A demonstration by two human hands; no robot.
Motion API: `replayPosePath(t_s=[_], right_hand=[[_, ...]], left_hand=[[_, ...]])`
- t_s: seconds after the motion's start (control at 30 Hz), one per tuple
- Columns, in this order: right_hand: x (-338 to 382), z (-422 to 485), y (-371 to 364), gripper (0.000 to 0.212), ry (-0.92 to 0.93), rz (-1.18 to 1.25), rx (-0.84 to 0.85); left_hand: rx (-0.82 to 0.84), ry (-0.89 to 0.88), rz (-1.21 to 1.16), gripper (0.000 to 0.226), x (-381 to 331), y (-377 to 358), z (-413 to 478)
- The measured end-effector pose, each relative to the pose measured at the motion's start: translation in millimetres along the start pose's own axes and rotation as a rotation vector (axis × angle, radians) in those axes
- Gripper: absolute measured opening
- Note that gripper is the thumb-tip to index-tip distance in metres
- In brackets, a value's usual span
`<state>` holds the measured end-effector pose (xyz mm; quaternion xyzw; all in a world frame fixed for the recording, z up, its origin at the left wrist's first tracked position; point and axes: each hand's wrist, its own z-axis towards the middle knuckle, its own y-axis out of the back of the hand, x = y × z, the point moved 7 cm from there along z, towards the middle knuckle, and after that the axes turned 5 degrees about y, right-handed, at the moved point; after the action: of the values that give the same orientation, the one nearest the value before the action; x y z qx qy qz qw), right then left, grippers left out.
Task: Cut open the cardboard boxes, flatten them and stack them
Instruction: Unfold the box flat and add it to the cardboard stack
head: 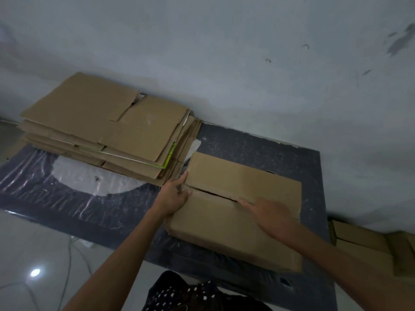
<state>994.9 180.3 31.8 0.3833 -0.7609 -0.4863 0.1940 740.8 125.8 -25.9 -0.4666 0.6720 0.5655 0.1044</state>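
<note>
The brown cardboard box (pixel 224 225) was pressed by the flat right hand (pixel 269 213), its end seemingly gripped by the left hand (pixel 174 196), beside ragged flattened sheets (pixel 107 126).

The person wears a dark garment (pixel 197 292), near black, sprinkled with small white marks: round dots and short dashes, unevenly spaced. Its cloth is rumpled into soft folds. Left of the garment shows the left forearm (pixel 128 250), slim and bare up to the left hand (pixel 174 195), which is seen above the garment. Right of the garment the right forearm (pixel 336 259), also bare, ends in the right hand (pixel 269 212), smeared by blur so that its fingers show little detail.
</note>
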Motion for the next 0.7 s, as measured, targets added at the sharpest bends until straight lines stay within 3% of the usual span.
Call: replayPosePath(t_s=[0.13, 0.3, 0.4, 0.47, 0.57, 0.63, 0.7], right_hand=[[-55.2, -48.4, -31.3, 0.066, -0.071, -0.060, 0.063], [-120.8, -92.0, -82.2, 0.094, -0.194, 0.005, 0.095], [-125.5, -91.4, -91.9, 0.097, -0.214, 0.106, 0.096], [-122.7, -91.9, -89.3, 0.093, -0.231, 0.177, 0.067], [-122.2, -105.5, -80.0, 0.048, -0.284, 0.328, -0.001], [-117.3, -105.6, -75.7, 0.045, -0.249, 0.290, -0.008], [-117.3, -107.8, -72.5, 0.051, -0.276, 0.271, -0.030]], left_hand=[[-0.019, 0.007, 0.022, 0.071, -1.2, -2.1, 1.4], [-0.057, 0.038, 0.053, 0.065, 2.8, -2.9, 4.1], [-0.147, 0.085, 0.412, 0.061, -12.1, -1.5, 1.0], [-0.266, -0.065, 0.697, 0.055, -50.4, -7.6, -0.9], [0.028, -0.462, 0.768, 0.077, -119.5, -72.5, -1.5], [0.214, -0.634, 0.794, 0.085, -163.5, -117.0, -8.5], [0.298, -0.715, 0.871, 0.093, -196.7, -150.4, -9.7]])
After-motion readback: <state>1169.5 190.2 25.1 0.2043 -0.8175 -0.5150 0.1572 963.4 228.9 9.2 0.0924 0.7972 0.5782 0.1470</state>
